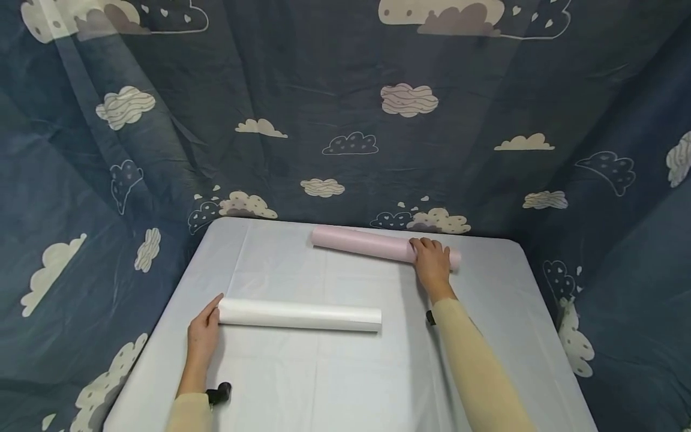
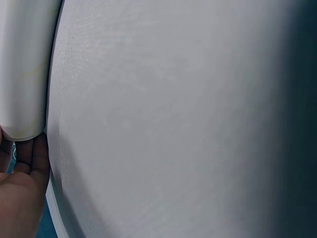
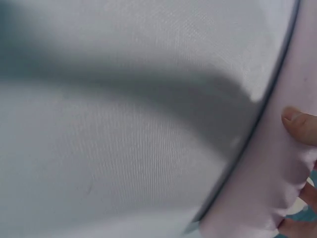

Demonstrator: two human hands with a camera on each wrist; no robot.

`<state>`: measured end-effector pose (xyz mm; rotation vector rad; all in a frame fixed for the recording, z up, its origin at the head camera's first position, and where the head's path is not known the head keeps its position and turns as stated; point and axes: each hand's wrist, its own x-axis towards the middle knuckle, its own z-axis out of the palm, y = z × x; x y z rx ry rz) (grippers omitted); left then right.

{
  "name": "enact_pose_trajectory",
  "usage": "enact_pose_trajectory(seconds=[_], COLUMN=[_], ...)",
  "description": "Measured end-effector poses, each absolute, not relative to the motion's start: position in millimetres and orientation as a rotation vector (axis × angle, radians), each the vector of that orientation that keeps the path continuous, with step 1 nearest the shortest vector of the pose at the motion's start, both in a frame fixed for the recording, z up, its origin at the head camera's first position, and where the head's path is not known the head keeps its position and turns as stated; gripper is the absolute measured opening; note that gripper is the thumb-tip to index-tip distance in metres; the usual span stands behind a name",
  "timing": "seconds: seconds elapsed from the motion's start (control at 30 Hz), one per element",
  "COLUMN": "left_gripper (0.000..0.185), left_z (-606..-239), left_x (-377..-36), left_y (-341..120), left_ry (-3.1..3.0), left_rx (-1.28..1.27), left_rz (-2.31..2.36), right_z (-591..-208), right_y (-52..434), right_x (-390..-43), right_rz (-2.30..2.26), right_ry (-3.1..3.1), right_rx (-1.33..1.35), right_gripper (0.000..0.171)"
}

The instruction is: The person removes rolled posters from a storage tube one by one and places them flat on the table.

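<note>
A white roll (image 1: 299, 316) lies across the near middle of the pale grey table (image 1: 324, 384). My left hand (image 1: 204, 333) rests on the table at the roll's left end, thumb and fingertips touching that end, fingers fairly straight. In the left wrist view the white roll's end (image 2: 22, 64) sits right above my left hand's fingers (image 2: 37, 153). A pink roll (image 1: 361, 243) lies near the table's far edge. My right hand (image 1: 432, 264) grips it close to its right end. In the right wrist view the thumb (image 3: 297, 121) presses on the pink roll (image 3: 267, 183), with fingers wrapped around from the other side.
A dark blue cloth with cloud prints (image 1: 351, 120) hangs behind and on both sides of the table. Black wrist straps show at my left wrist (image 1: 220, 393) and right wrist (image 1: 430, 317). The table's rounded far corners sit close to the cloth.
</note>
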<state>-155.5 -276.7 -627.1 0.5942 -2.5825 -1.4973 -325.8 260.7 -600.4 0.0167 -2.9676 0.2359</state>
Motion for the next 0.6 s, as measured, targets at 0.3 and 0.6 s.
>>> enact_pose_trajectory(seconds=[0.3,0.6], left_gripper=[0.044,0.045], left_z=[-627,-628], left_x=[-157,-155], left_y=[-276,-278], left_ry=[-2.578,-2.578], left_rx=[0.573,0.58], left_rz=[-1.502,-1.491], right_z=[-606,-617], right_y=[253,245], right_x=[-337,-339], right_rz=[0.25,0.256], right_ry=[-2.944,-2.908], right_rx=[0.018,0.007], right_gripper=[0.045,0.039])
